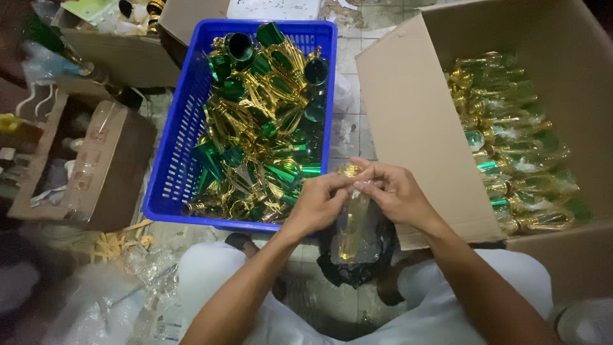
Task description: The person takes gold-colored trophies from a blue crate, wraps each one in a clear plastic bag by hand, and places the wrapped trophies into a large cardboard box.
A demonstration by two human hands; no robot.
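My left hand [317, 203] and my right hand [391, 190] meet in the middle of the view, both pinching the top of a clear plastic bag [357, 231] that hangs below them. Inside the bag is a gold trophy piece [348, 239], upright. A blue plastic crate [167, 167] just beyond my hands is heaped with green and gold trophy parts [263, 121]. An open cardboard box [408, 121] at my right holds several bagged gold and green trophies [517, 147].
A black bag [357, 268] lies on the tiled floor under my hands, between my knees. Cardboard boxes [105, 169] stand at the left and far left. Crumpled clear plastic [121, 300] and yellow scraps [118, 241] lie at the lower left.
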